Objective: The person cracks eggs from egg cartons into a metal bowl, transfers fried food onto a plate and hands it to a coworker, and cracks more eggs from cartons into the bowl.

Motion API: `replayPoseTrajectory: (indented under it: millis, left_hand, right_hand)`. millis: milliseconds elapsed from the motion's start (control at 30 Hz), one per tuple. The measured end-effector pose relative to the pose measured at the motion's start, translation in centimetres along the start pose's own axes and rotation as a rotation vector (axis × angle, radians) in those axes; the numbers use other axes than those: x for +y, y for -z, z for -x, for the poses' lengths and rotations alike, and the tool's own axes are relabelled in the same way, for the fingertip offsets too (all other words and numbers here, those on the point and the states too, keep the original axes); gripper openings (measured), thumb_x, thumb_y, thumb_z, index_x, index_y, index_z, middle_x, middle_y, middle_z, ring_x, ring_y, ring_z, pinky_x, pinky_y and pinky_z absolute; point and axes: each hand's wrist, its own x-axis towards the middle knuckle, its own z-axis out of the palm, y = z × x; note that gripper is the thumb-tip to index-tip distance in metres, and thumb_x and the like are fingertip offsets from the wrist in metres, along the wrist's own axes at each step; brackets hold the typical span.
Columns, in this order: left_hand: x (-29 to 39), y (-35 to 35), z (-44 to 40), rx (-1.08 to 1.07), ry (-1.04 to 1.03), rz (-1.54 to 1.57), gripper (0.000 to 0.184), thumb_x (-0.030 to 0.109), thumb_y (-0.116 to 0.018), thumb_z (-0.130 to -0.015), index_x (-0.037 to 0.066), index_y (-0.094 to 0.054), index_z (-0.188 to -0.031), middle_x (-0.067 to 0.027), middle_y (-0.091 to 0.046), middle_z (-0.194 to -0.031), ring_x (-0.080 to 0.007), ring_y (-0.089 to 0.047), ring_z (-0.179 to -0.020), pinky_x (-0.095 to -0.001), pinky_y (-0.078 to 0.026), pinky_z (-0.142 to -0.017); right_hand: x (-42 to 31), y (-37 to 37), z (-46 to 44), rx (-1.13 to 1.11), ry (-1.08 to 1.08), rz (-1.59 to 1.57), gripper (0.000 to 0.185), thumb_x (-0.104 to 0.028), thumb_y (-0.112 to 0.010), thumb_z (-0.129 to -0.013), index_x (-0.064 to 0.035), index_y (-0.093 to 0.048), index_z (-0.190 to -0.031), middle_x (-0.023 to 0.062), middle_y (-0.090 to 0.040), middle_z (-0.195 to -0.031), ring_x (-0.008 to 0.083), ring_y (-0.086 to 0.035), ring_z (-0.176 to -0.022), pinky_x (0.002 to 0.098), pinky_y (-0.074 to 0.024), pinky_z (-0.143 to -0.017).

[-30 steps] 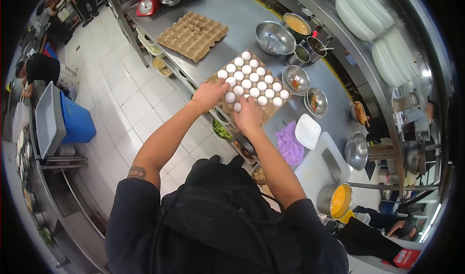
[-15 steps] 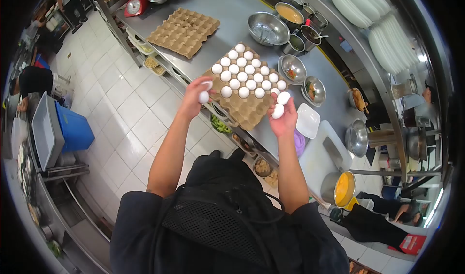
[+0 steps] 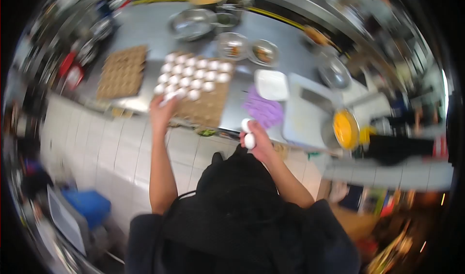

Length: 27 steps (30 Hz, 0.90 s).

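My right hand [image 3: 261, 142] is closed around two white eggs [image 3: 249, 141], held in front of my body, off the steel counter's front edge. My left hand [image 3: 163, 112] is at the near left corner of a cardboard egg tray [image 3: 203, 107]. White eggs show at its fingertips, but blur hides exactly how they sit in the fingers. Rows of white eggs [image 3: 188, 71] fill the far and left part of that tray, while its near right cups are bare. Left of it lies a second cardboard tray [image 3: 122, 73], with no eggs visible in it.
A purple cloth [image 3: 263, 108], a white dish [image 3: 271, 85] and a cutting board [image 3: 302, 119] with a cleaver [image 3: 317, 101] lie to the right. Beyond is a pot of orange-yellow liquid [image 3: 345, 129]. Metal bowls [image 3: 193, 24] line the back. A red scale [image 3: 72, 73] stands far left.
The view has swung to the right and blurred. My right hand has drawn away from the tray toward my body with its two eggs. My left hand is now against the tray's near corner.
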Motion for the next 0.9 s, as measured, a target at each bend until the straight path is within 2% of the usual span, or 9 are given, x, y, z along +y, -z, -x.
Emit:
replayPoseTrajectory:
  millis: [33, 100, 333, 400, 533, 633, 667, 733, 900]
  left_hand:
    - [3.8, 0.7, 1.8, -0.209, 0.225, 0.492, 0.035, 0.025, -0.074, -0.090, 0.004, -0.064, -0.117, -0.0058, -0.069, -0.099, -0.0152, -0.067, -0.088, -0.0292, -0.054, -0.065]
    - [7.2, -0.9, 4.8, -0.371, 0.306, 1.038, 0.031, 0.009, -0.065, -0.094, 0.007, -0.056, -0.123, -0.0084, -0.066, -0.104, -0.0160, -0.068, -0.086, -0.0245, -0.053, -0.060]
    - [14.9, -20.7, 19.3, -0.903, 0.326, 0.902, 0.052, -0.002, -0.076, -0.081, 0.006, -0.055, -0.128, -0.0087, -0.068, -0.109, -0.0194, -0.070, -0.096, -0.0281, -0.056, -0.077]
    - [18.9, -25.2, 23.4, -1.076, 0.101, 0.799, 0.047, -0.002, -0.078, -0.078, 0.006, -0.062, -0.122, -0.0086, -0.066, -0.112, -0.0206, -0.067, -0.102, -0.0308, -0.055, -0.086]
    - [24.0, -33.4, 28.1, -1.021, -0.305, 0.810, 0.042, -0.001, -0.080, -0.074, 0.006, -0.068, -0.115, -0.0108, -0.059, -0.121, -0.0217, -0.063, -0.110, -0.0317, -0.053, -0.092]
    - [26.1, -37.3, 30.5, -0.962, -0.481, 0.709, 0.045, 0.003, -0.082, -0.071, 0.006, -0.069, -0.114, -0.0129, -0.050, -0.132, -0.0223, -0.061, -0.114, -0.0317, -0.052, -0.093]
    - [26.5, -38.4, 31.4, -0.956, -0.483, 0.696, 0.045, 0.003, -0.082, -0.071, 0.006, -0.069, -0.114, -0.0129, -0.050, -0.132, -0.0223, -0.061, -0.114, -0.0317, -0.052, -0.093]
    - [27.0, -40.2, 33.0, -0.997, -0.460, 0.635, 0.046, 0.000, -0.081, -0.073, 0.005, -0.067, -0.116, -0.0103, -0.052, -0.132, -0.0199, -0.059, -0.115, -0.0314, -0.052, -0.095]
    - [26.4, -44.8, 36.8, -0.944, -0.400, 0.584, 0.041, 0.000, -0.080, -0.075, 0.003, -0.067, -0.114, -0.0095, -0.055, -0.132, -0.0173, -0.060, -0.111, -0.0296, -0.053, -0.091]
  right_hand:
    - [-0.1, 1.2, 1.9, 0.070, -0.004, 0.056, 0.029, -0.035, -0.054, -0.104, -0.0083, -0.050, -0.116, 0.0090, -0.063, -0.081, 0.0193, -0.063, -0.063, 0.0321, -0.0522, -0.053]
    - [0.0, 4.0, 5.2, 0.194, -0.014, -0.018, 0.030, -0.035, -0.055, -0.104, -0.0075, -0.049, -0.114, 0.0081, -0.063, -0.081, 0.0175, -0.062, -0.063, 0.0304, -0.0518, -0.053]
    - [-7.9, 9.2, 10.4, 0.505, 0.367, 0.093, 0.034, -0.020, -0.061, -0.100, -0.0052, -0.047, -0.127, 0.0092, -0.064, -0.088, 0.0147, -0.061, -0.064, 0.0289, -0.0510, -0.054]
    - [-12.1, 10.5, 11.3, 0.577, 0.737, 0.243, 0.042, -0.012, -0.064, -0.098, -0.0034, -0.045, -0.133, 0.0101, -0.064, -0.096, 0.0128, -0.060, -0.069, 0.0283, -0.0517, -0.058]
    - [-20.5, 11.9, 15.9, 0.659, 1.492, 0.398, 0.045, -0.007, -0.064, -0.096, 0.0002, -0.042, -0.136, 0.0100, -0.061, -0.109, 0.0134, -0.060, -0.082, 0.0282, -0.0538, -0.070]
    - [-21.3, 17.7, 15.2, 0.689, 1.604, 0.523, 0.048, -0.007, -0.064, -0.096, 0.0016, -0.041, -0.137, 0.0101, -0.059, -0.114, 0.0143, -0.060, -0.088, 0.0287, -0.0542, -0.076]
    - [-21.4, 19.9, 14.9, 0.682, 1.601, 0.510, 0.048, -0.007, -0.064, -0.096, 0.0016, -0.041, -0.137, 0.0101, -0.059, -0.114, 0.0143, -0.060, -0.088, 0.0287, -0.0542, -0.076]
    - [-21.6, 24.3, 14.0, 0.611, 1.090, 0.841, 0.052, -0.007, -0.066, -0.095, 0.0010, -0.040, -0.140, 0.0111, -0.060, -0.115, 0.0146, -0.060, -0.090, 0.0287, -0.0545, -0.077]
    - [-24.9, 31.3, 13.9, 0.330, 0.736, -0.071, 0.038, -0.022, -0.060, -0.101, -0.0048, -0.045, -0.132, 0.0113, -0.063, -0.109, 0.0138, -0.061, -0.060, 0.0275, -0.0498, -0.051]
